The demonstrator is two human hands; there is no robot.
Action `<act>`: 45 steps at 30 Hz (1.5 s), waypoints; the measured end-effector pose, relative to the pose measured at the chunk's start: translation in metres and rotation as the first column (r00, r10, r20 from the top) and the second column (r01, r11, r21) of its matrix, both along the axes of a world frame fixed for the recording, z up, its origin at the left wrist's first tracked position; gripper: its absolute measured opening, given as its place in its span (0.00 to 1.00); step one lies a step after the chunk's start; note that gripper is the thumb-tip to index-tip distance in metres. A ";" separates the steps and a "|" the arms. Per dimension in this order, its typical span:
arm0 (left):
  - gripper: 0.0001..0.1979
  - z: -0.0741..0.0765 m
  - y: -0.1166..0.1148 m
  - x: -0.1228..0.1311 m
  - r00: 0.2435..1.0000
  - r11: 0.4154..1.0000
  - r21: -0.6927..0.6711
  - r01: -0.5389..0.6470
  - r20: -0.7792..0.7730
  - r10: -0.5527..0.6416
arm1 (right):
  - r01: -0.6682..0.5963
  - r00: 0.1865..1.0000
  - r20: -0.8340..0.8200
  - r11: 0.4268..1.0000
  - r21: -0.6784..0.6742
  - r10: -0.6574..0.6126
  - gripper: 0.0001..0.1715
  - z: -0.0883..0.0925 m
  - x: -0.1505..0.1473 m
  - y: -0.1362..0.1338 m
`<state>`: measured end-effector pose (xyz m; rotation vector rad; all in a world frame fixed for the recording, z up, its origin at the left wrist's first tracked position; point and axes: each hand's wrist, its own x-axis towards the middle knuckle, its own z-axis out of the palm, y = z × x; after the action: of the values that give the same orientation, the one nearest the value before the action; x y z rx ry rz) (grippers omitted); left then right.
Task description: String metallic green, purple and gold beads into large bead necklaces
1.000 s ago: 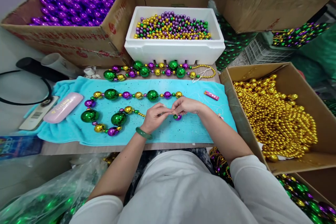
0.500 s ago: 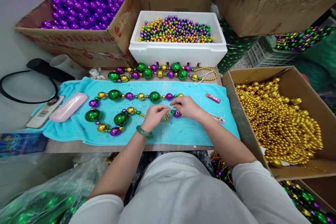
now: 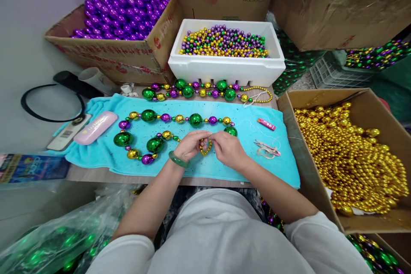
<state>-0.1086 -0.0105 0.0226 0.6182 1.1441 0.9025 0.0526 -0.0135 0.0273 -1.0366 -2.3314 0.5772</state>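
Note:
A bead necklace (image 3: 150, 116) of large green, purple and gold balls lies in a loop on a turquoise towel (image 3: 105, 150). Its end of small gold beads (image 3: 205, 149) hangs in a short loop between my two hands. My left hand (image 3: 191, 145), with a green bangle on the wrist, pinches that gold strand from the left. My right hand (image 3: 228, 150) pinches it from the right, just below a green ball (image 3: 230, 131). A second finished necklace (image 3: 205, 89) lies along the far edge of the towel.
A white foam box (image 3: 226, 68) of mixed small beads stands behind. A cardboard box of purple balls (image 3: 123, 10) is at back left, a box of gold bead strands (image 3: 353, 154) at right. Small scissors (image 3: 267, 148), a red lighter (image 3: 266, 124) and a pink case (image 3: 95, 127) lie on the towel.
My hands have come nearer to me and closer together. The gold strand end now hangs in a loop between them, and a green ball shows where the small purple bead was.

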 end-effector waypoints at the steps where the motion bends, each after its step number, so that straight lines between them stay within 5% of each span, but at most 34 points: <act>1: 0.13 0.000 -0.001 0.000 1.000 1.000 0.031 0.001 -0.020 0.000 | -0.029 0.999 0.015 1.000 0.004 0.029 0.14 -0.002 0.002 -0.005; 5: 0.15 -0.001 -0.004 -0.003 0.973 0.976 0.207 0.073 -0.228 -0.024 | 0.036 0.993 -0.112 0.997 -0.072 -0.044 0.12 -0.005 0.010 -0.002; 8: 0.15 -0.003 -0.006 -0.005 0.924 0.923 0.339 0.180 -0.381 -0.040 | 0.091 0.940 -0.277 0.930 -0.356 -0.198 0.12 -0.004 0.008 0.023; 11: 0.12 -0.002 -0.006 -0.006 0.845 0.824 0.465 0.325 -0.534 -0.032 | -0.135 0.933 -0.333 0.727 -0.674 -0.136 0.09 -0.004 0.000 0.051; 14: 0.10 0.001 -0.006 -0.009 0.736 0.707 0.522 0.476 -0.677 0.004 | -0.301 0.942 -0.334 0.492 -0.817 0.023 0.06 -0.004 -0.004 0.068; 17: 0.09 0.003 -0.006 -0.013 0.629 0.629 0.514 0.583 -0.776 0.051 | -0.339 0.941 -0.315 0.382 -0.860 0.126 0.07 -0.003 -0.002 0.074; 22: 0.09 0.000 -0.004 -0.012 0.506 0.534 0.484 0.694 -0.855 0.116 | -0.348 0.934 -0.292 0.339 -0.874 0.208 0.09 -0.003 0.004 0.077; 28: 0.09 -0.008 -0.005 -0.006 0.587 0.498 0.599 0.627 -0.784 0.202 | -0.244 0.969 -0.220 0.356 -0.902 0.108 0.03 -0.002 0.008 0.077; 35: 0.07 -0.036 -0.021 0.009 0.704 0.655 0.725 0.212 -0.578 0.412 | -0.134 0.966 -0.203 0.358 -0.924 -0.160 0.04 -0.005 0.015 0.056; 38: 0.07 -0.047 -0.027 0.018 0.713 0.691 0.721 0.046 -0.509 0.483 | -0.045 0.939 -0.177 0.408 -0.912 -0.293 0.05 -0.007 0.018 0.043; 41: 0.06 -0.055 -0.032 0.020 0.724 0.711 0.690 -0.136 -0.421 0.547 | 0.051 0.861 -0.205 0.480 -0.876 -0.465 0.04 -0.008 0.029 0.036; 45: 0.05 -0.063 -0.043 0.020 0.798 0.770 0.550 -0.323 -0.279 0.534 | 0.084 0.741 -0.265 0.476 -0.875 -0.617 0.07 -0.010 0.053 0.034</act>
<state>-0.0889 -0.0532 -0.0408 1.0100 1.5076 1.5453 0.1058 0.0204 0.0170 -1.4544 -1.1539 1.6385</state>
